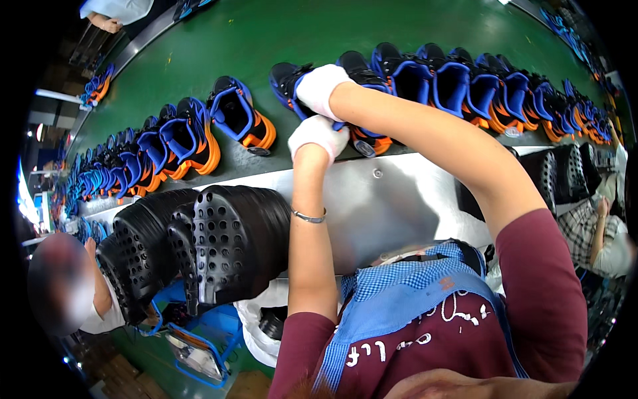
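Blk/blue/orange sneaker (284, 83) on green tabletop (279, 30), in line w/ other sneakers (262, 133) both sides. Your R hand (323, 90), white-gloved, over its upper; L hand (319, 138), likewise gloved, nr its heel end. Grips mostly hidden: can't tell if pinching or spread. Blk perforated molded pieces (232, 243) left of your L forearm (311, 246); metal ledge (362, 206) btwn you & tabletop.

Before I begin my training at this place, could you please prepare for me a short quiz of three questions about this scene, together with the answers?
1. True or false: the left hand and the right hand both wear a white glove.
2. Fill in: the bracelet is worn on the person's ____ side.
3. What colour is the surface under the shoes?
a) red
b) green
c) yellow

Key: 1. True; 2. left; 3. b.
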Available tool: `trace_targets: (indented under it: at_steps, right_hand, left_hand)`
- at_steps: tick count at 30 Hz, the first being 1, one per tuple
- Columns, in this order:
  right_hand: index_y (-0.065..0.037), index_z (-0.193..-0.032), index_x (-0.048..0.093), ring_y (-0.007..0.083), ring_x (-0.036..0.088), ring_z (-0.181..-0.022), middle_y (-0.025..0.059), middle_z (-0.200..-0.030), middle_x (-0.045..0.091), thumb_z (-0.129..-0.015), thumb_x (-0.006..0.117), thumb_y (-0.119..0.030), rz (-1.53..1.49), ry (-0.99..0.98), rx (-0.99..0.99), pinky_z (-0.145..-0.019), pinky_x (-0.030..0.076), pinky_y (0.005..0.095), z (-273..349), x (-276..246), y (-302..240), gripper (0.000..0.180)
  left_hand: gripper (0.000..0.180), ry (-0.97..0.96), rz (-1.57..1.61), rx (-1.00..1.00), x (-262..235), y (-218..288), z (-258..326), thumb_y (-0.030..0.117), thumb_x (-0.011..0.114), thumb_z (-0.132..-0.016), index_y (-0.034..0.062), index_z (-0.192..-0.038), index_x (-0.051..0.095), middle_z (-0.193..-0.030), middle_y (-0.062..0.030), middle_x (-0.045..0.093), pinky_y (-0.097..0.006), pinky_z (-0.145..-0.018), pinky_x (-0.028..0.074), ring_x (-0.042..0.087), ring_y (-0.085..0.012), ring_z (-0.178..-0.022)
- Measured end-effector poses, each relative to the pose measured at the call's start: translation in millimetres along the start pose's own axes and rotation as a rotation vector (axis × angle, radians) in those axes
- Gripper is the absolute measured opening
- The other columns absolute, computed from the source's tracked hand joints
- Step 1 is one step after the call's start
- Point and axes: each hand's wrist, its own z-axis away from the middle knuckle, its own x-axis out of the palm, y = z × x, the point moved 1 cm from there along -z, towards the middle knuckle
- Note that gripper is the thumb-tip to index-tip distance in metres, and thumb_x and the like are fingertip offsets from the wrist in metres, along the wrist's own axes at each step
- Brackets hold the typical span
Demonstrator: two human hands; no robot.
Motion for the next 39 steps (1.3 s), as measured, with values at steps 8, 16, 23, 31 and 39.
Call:
trace_targets:
  at_steps: [8,16,23,31,39]
  right_hand:
    - [-0.009,-0.100,0.068,0.0297,0.065,-0.090,0.0105,-0.093,0.066,-0.091,0.058,-0.030,0.233,0.286,-0.313,-0.079,0.053,0.0383,121,-92,77,0.025]
    - [-0.003,-0.102,0.064,0.0287,0.064,-0.084,0.0119,-0.092,0.066,-0.090,0.062,-0.022,0.317,0.550,0.036,-0.076,0.051,0.0345,325,-148,209,0.023]
    - [-0.005,-0.102,0.067,0.0282,0.066,-0.085,0.0124,-0.093,0.068,-0.090,0.061,-0.025,0.281,0.742,0.486,-0.077,0.051,0.0330,478,-138,275,0.025]
    - [-0.003,-0.119,0.059,0.0325,0.060,-0.108,0.0183,-0.113,0.063,-0.080,0.068,-0.025,0.291,0.512,0.631,-0.093,0.047,0.0387,496,-110,327,0.046]
    - [0.002,-0.145,0.036,0.0237,0.041,-0.136,0.0151,-0.146,0.043,-0.081,0.055,0.011,-0.460,0.604,0.449,-0.114,0.030,0.0350,608,-22,526,0.067]
  left_hand:
    - [0.034,0.618,-0.212,-0.196,-20,-31,42,0.032,0.075,-0.077,0.0190,-0.108,0.069,-0.120,-0.0072,0.060,-0.040,-0.090,0.050,0.058,-0.0293,-0.106]
    - [0.049,0.562,0.234,0.396,42,20,49,0.036,0.077,-0.079,0.0099,-0.118,0.065,-0.131,-0.0202,0.050,-0.040,-0.103,0.041,0.050,-0.0353,-0.120]
    - [0.036,0.467,0.341,0.287,80,66,30,0.031,0.074,-0.082,0.0110,-0.112,0.068,-0.137,-0.0219,0.048,-0.038,-0.102,0.042,0.051,-0.0354,-0.123]
    - [0.043,0.726,0.266,0.339,100,49,15,0.030,0.075,-0.083,0.0014,-0.114,0.066,-0.122,-0.0188,0.059,-0.039,-0.098,0.043,0.059,-0.0314,-0.106]
    - [0.055,0.630,0.299,0.184,95,81,28,0.040,0.071,-0.082,0.0119,-0.127,0.058,-0.142,-0.0252,0.041,-0.046,-0.102,0.044,0.049,-0.0431,-0.124]
